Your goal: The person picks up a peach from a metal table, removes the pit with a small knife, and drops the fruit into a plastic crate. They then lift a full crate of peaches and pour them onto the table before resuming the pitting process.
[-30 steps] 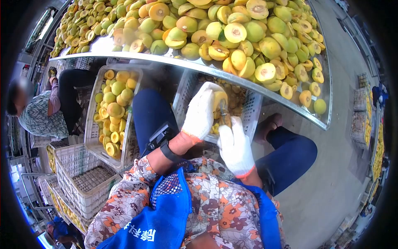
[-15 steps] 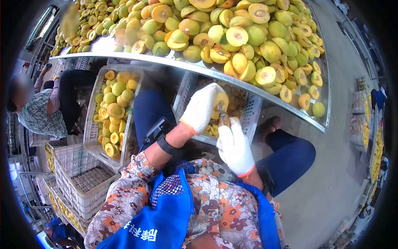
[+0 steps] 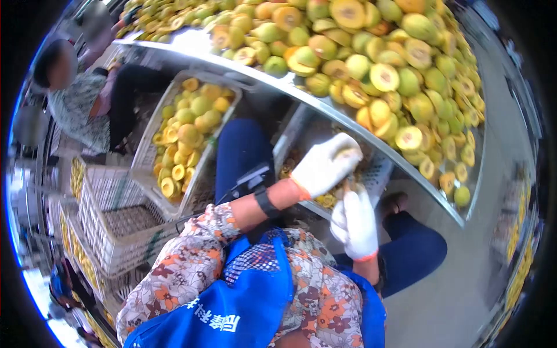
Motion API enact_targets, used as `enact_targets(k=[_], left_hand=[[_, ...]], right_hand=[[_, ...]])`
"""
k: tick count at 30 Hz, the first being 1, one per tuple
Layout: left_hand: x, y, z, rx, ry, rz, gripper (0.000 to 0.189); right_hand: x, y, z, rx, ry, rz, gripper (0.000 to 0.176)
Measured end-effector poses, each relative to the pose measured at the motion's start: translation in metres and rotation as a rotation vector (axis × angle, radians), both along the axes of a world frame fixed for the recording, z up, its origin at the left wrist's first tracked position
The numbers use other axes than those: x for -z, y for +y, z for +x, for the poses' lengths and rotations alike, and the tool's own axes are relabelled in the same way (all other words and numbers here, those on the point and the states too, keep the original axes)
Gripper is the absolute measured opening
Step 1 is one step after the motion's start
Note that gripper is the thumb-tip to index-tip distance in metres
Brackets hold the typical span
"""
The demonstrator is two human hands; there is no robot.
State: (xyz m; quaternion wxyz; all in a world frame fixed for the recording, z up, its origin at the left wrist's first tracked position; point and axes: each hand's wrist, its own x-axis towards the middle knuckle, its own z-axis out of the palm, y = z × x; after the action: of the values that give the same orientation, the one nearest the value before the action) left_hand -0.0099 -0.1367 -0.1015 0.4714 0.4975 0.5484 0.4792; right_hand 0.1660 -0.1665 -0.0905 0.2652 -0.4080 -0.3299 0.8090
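My left hand [image 3: 324, 167], in a white glove, is closed around a halved yellow peach [image 3: 347, 153], mostly covered by the fingers. Just below it, my right hand [image 3: 356, 225], gloved too, grips a pitting tool by its brown handle [image 3: 347, 187]; the tool's tip is blurred. Both hands are over a plastic crate [image 3: 380, 173] between my knees, with scraps and peach pieces inside. Above the hands is a metal table edge [image 3: 313, 98], the table heaped with halved peaches [image 3: 383, 77].
Left of my leg a crate [image 3: 141, 152] is filled with peach halves [image 3: 188, 135]. A white basket [image 3: 98, 217] stands nearer to me. Farther left a person [image 3: 81, 107] sits by the table. Concrete floor [image 3: 418, 325] lies to the right.
The view has swung, so the scene sits farther right and tilts. The peach half has turned from face-on to nearly edge-on, and the tool's metal shaft no longer shows clearly in it.
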Motion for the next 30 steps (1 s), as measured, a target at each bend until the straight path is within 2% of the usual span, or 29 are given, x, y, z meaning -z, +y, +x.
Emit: enact_targets(k=[2,4,6,7,8,10,12,14,16,17,18,20,21,23,25,26,28,30], left_hand=[[-0.005,-0.001,-0.003,0.056,-0.023,-0.056,0.023],[0.020,0.008,-0.008,0.136,-0.223,-0.034,0.026],[0.022,0.006,0.001,0.069,-0.334,-0.040,0.026],[0.025,0.005,0.007,0.016,-0.335,-0.045,0.026],[0.014,0.000,0.007,-0.034,-0.119,-0.015,0.025],[0.008,-0.004,0.010,-0.093,0.145,0.031,0.025],[0.009,-0.002,0.008,-0.039,-0.020,-0.086,0.026],[0.017,-0.006,0.007,-0.034,-0.095,0.025,0.027],[0.023,-0.010,0.006,-0.044,-0.111,0.120,0.027],[0.026,-0.011,0.005,-0.043,-0.125,0.215,0.027],[0.030,-0.008,0.003,-0.046,-0.126,0.218,0.027],[0.035,-0.001,-0.002,0.132,-0.471,0.175,0.027],[0.033,-0.002,-0.002,0.149,-0.564,0.131,0.027],[0.035,0.002,-0.010,0.204,-0.546,0.178,0.026],[0.035,0.012,-0.026,0.384,-0.481,0.215,0.026],[0.033,0.015,-0.033,0.370,-0.481,0.220,0.026],[0.019,0.018,-0.043,0.598,-0.441,0.230,0.030],[0.006,0.013,-0.045,0.580,-0.460,0.199,0.031]], right_hand=[[-0.004,-0.001,0.002,0.007,0.063,-0.124,0.019],[-0.010,-0.003,0.006,0.007,0.145,-0.214,0.019],[-0.014,-0.006,-0.001,0.011,0.049,-0.155,0.024],[-0.012,-0.006,0.000,0.039,0.047,-0.198,0.025],[-0.009,-0.006,0.001,0.065,0.040,-0.241,0.026],[0.000,-0.009,0.003,0.004,0.044,-0.194,0.028],[-0.010,-0.010,-0.002,0.007,0.036,-0.176,0.028],[-0.009,-0.007,-0.003,0.049,-0.014,-0.218,0.034],[0.007,-0.001,0.010,-0.172,0.339,-0.435,0.054],[-0.004,0.000,0.003,-0.117,0.227,-0.501,0.061],[0.002,0.000,0.005,-0.121,0.225,-0.499,0.061],[0.013,0.002,0.005,-0.180,0.645,-0.571,0.062],[0.009,0.001,0.004,-0.191,0.642,-0.577,0.062],[-0.001,0.000,0.000,0.019,0.583,-0.647,0.061],[0.013,0.003,0.004,-0.061,0.644,-0.614,0.059],[0.021,0.004,0.008,-0.130,0.709,-0.579,0.061],[0.018,0.003,0.000,-0.185,0.744,-0.559,0.057],[0.010,0.002,-0.008,-0.273,0.855,-0.509,0.054]])
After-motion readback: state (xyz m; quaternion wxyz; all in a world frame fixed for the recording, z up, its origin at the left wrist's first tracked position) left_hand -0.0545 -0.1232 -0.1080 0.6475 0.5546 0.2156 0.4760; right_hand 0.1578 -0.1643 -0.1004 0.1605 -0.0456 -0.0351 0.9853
